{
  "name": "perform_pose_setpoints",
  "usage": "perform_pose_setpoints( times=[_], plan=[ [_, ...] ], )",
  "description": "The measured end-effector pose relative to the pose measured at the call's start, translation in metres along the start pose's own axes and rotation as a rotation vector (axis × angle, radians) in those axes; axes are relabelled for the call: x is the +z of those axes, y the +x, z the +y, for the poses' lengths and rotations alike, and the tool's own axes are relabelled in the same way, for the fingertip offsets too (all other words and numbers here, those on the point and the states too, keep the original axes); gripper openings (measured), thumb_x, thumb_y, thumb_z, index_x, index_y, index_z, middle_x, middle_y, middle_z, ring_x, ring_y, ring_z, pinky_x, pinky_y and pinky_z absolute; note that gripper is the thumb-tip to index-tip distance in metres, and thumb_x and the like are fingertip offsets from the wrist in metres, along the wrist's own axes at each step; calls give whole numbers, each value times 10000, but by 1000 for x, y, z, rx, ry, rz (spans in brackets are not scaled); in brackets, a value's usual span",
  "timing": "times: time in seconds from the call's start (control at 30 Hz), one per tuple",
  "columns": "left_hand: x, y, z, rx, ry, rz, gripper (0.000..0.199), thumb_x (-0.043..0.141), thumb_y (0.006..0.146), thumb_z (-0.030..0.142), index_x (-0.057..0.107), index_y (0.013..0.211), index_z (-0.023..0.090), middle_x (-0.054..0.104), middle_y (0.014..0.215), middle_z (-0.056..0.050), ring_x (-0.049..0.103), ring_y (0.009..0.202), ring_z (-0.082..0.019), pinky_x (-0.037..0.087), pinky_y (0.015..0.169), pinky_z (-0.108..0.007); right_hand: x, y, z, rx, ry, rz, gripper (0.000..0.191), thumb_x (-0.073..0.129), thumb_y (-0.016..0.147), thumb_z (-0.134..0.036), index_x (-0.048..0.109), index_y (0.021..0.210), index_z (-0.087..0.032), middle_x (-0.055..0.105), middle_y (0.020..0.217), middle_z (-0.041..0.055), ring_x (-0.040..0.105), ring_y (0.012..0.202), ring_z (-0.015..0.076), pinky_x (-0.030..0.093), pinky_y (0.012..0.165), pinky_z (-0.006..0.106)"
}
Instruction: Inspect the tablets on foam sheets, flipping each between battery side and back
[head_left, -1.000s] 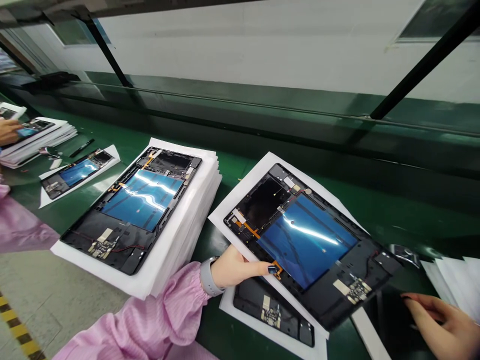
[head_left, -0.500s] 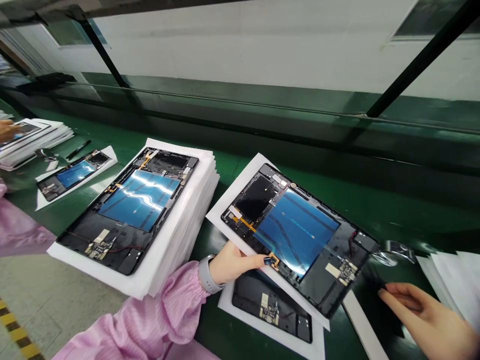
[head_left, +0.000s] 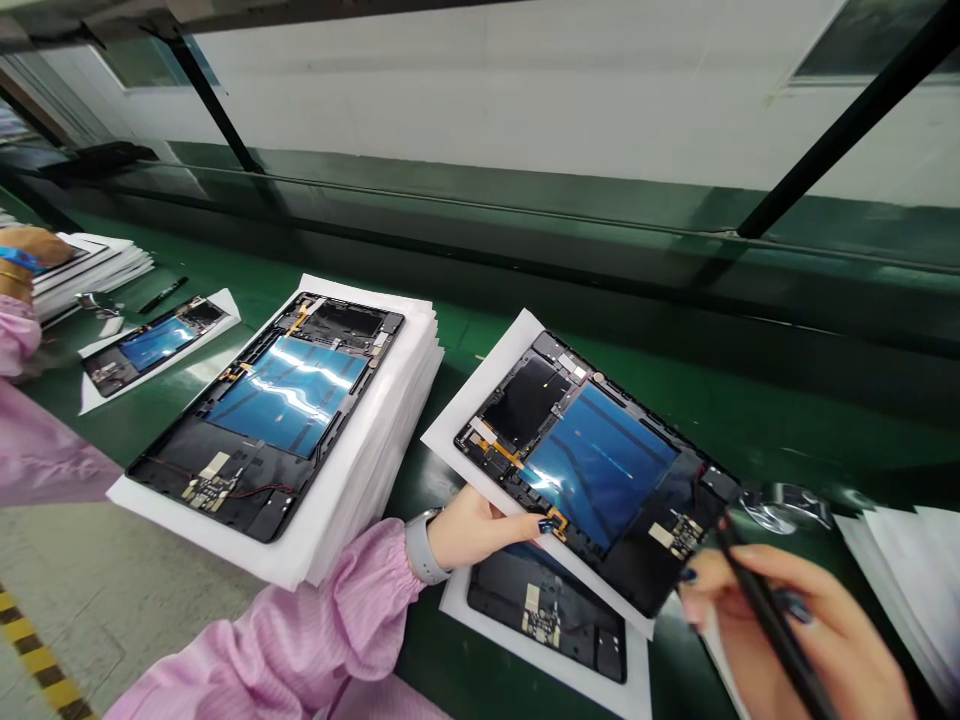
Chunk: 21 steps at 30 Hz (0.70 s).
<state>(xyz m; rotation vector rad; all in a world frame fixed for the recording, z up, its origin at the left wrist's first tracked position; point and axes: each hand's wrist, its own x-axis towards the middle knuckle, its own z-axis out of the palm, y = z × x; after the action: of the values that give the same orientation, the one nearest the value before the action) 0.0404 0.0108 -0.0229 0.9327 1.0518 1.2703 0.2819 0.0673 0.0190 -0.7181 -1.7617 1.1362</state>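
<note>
White wall with dark window frames stands behind a long green work surface, and a grey floor with yellow-black tape lies at its near edge. On the surface's left part, a tall stack of white sheets carries one open tablet frame. Toward the far left corner, a smaller frame lies on its own white sheet, with a black pen just beyond it. Further left, a co-worker's hand rests on another stack, and a pink sleeve is beside it.

Right of the tall stack, the main tablet frame lies at a slant on a white sheet, and its near edge overlaps a lower frame. The left hand, with a grey watch on the wrist, grips this near edge, and its thumb is close to an orange flex cable. The right hand pinches a black tool between the fingers. Its tip is near the frame's right corner, but I cannot tell if they touch.
</note>
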Motion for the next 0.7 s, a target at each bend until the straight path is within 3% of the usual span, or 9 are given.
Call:
perform_pose_setpoints(
  times=[0.1,0.27,0.4,0.7],
  plan=[
    [0,1,-3,-12,29,-1,466,736,716,586,700,819,133,733,780,-77,683,769,-219,564,774,-355,40,10,-15,-15,111,-225,198,474,987,-209,568,1146,-278,698,791,20,681,587,187,578,521,263],
    [3,-2,-2,-3,166,30,432,724,738,559,706,752,127,722,751,-75,654,741,-211,555,746,-338,80,10,-14,-354,-334,-254,84,580,921,-160,588,970,-228,692,777,26,700,718,199,577,709,307],
    [7,-7,0,32,267,35,391,686,783,523,732,770,135,745,786,-74,662,748,-214,562,761,-338,80,1,-5,-426,-415,-254,207,509,910,-57,597,1038,-194,706,840,51,704,780,191,566,800,323],
    [10,-11,8,70,399,-15,260,667,826,434,779,895,209,770,755,-42,711,846,-246,573,837,-338,71,0,-1,-528,-434,-148,149,506,948,-125,638,1005,-165,711,752,33,706,673,162,580,733,268]
  ],
)
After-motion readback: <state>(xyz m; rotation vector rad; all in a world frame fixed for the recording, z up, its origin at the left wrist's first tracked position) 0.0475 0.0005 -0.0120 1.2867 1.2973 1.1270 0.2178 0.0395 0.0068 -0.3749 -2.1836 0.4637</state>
